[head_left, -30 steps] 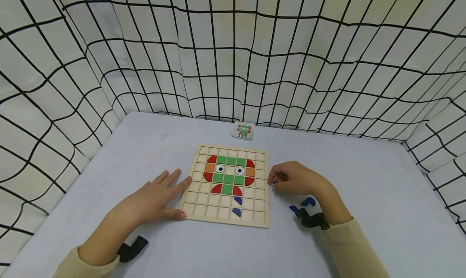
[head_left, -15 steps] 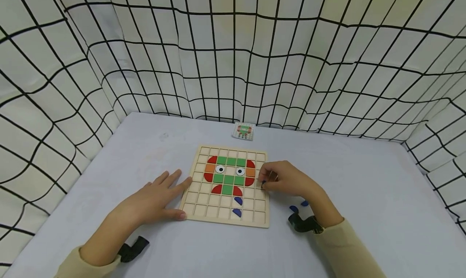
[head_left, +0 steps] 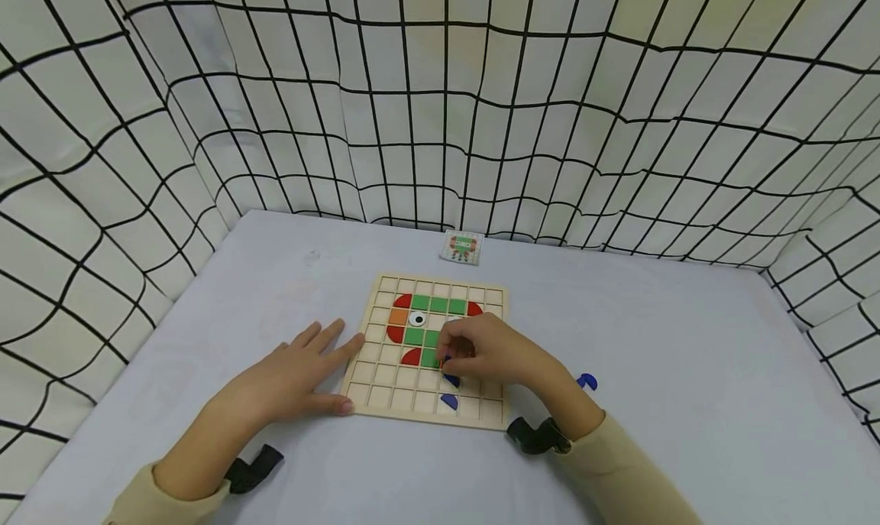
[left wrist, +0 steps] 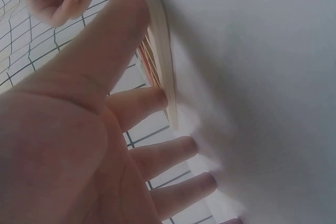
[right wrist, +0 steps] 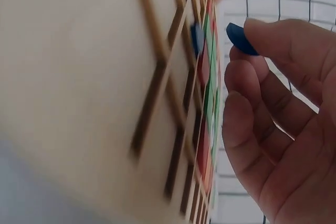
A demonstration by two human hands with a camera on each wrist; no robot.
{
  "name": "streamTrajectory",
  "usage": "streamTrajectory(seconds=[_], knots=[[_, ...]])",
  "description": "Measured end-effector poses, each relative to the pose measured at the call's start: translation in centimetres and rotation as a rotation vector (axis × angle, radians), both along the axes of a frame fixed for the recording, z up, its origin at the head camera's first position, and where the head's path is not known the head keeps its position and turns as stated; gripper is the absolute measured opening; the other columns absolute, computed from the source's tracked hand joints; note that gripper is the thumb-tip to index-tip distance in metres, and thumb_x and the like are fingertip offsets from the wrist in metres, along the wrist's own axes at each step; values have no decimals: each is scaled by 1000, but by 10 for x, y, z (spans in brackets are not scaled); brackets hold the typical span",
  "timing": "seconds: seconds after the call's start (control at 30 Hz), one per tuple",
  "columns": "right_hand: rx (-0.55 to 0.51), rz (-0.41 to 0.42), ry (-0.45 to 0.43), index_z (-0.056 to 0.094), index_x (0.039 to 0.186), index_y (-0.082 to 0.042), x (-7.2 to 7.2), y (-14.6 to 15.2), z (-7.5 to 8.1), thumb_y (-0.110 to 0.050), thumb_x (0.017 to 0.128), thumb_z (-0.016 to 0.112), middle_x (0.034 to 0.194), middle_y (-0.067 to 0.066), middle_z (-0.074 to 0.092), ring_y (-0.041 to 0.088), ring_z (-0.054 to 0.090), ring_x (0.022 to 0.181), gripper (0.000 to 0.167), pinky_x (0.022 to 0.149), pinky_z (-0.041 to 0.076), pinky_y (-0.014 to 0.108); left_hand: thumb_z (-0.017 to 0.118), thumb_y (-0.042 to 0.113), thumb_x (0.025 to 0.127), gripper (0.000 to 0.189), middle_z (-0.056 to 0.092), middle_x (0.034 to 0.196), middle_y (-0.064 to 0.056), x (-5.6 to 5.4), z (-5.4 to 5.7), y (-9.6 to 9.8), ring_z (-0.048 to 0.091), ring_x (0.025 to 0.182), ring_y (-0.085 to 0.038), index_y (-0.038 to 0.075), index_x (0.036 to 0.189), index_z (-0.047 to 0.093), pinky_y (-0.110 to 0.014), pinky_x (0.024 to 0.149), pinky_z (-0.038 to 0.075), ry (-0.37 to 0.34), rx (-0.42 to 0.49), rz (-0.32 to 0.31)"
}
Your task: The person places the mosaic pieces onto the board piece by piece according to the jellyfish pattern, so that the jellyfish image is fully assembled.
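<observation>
A wooden grid board (head_left: 360, 393) lies on the white table, bearing green squares (head_left: 438, 304), red quarter-round pieces (head_left: 411, 356), an orange square (head_left: 398, 317) and an eye piece (head_left: 417, 319). My left hand (head_left: 285, 380) is spread flat, its thumb and index finger touching the board's left edge. Above the board, my right hand (head_left: 495, 351) pinches a small blue curved piece (right wrist: 241, 39) between thumb and index finger. Just below those fingertips sits one blue piece (head_left: 451, 381), and another blue piece (head_left: 449, 401) lies in a lower cell. The right hand hides the board's right-centre pieces.
A small picture card (head_left: 461, 247) lies behind the board. Loose blue pieces (head_left: 587, 380) rest on the table right of the board, partly behind the right forearm. Black-lined netting (head_left: 440, 112) encloses the table's back and sides.
Holding the blue piece, my right hand has moved left from beside the board's right edge to over its lower middle. The left hand stays at the left edge.
</observation>
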State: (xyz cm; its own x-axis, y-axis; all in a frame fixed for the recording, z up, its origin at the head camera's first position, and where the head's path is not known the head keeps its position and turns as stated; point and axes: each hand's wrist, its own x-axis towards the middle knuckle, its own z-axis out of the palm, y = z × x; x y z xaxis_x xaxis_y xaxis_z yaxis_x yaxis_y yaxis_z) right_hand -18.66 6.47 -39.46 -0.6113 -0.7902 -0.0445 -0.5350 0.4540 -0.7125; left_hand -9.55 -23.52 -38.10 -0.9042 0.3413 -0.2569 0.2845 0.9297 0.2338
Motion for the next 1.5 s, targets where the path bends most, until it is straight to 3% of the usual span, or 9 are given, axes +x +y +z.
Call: streamTrajectory(seconds=[0.2, 0.5, 0.67, 0.87, 1.0, 1.27, 1.5], knots=[[34, 47, 82, 69, 89, -18, 6, -16, 2, -11, 88, 73, 76, -12, 61, 7, 55, 72, 9, 64, 49, 22, 73, 60, 80, 94, 27, 161, -23, -2, -1, -1, 23, 144, -55, 18, 156, 36, -75, 102, 32, 2, 0, 6], [139, 33, 117, 70, 86, -24, 13, -30, 0, -14, 87, 74, 72, -14, 60, 6, 54, 68, 10, 60, 47, 21, 72, 62, 80, 95, 27, 161, -23, -1, -1, -1, 23, 144, -55, 19, 156, 36, -75, 102, 32, 0, 2, 7], [141, 52, 122, 73, 86, -25, 15, -35, 1, -17, 90, 75, 77, -17, 63, 5, 55, 72, 9, 65, 48, 20, 71, 63, 80, 95, 27, 161, -23, -1, -1, -1, 23, 144, -55, 19, 156, 36, -75, 103, 32, -5, 4, 7], [178, 97, 202, 75, 84, -26, 16, -39, 2, -19, 90, 76, 87, -17, 61, 4, 54, 82, 9, 75, 48, 19, 70, 63, 80, 94, 27, 161, -24, -1, 0, -1, 23, 144, -55, 19, 156, 36, -75, 102, 32, -5, 3, 3], [193, 73, 226, 73, 86, -28, 16, -40, 1, -21, 89, 77, 89, -14, 59, 5, 53, 82, 8, 73, 47, 19, 70, 64, 80, 95, 27, 161, -24, -1, 0, -1, 23, 144, -55, 19, 156, 36, -75, 102, 32, -8, 3, 1], [219, -1, 196, 65, 83, -29, 14, -34, 3, -22, 87, 76, 79, -12, 56, 7, 52, 73, 14, 61, 45, 23, 71, 62, 81, 94, 26, 161, -24, -1, 1, 0, 23, 144, -55, 19, 156, 36, -76, 101, 32, -17, 7, 2], [236, -7, 176, 68, 79, -28, 11, -26, 5, -23, 89, 75, 74, -16, 60, 5, 55, 71, 13, 64, 48, 22, 71, 62, 81, 94, 26, 161, -24, -1, 2, 2, 24, 144, -55, 18, 156, 36, -76, 101, 32, -19, 0, 3]])
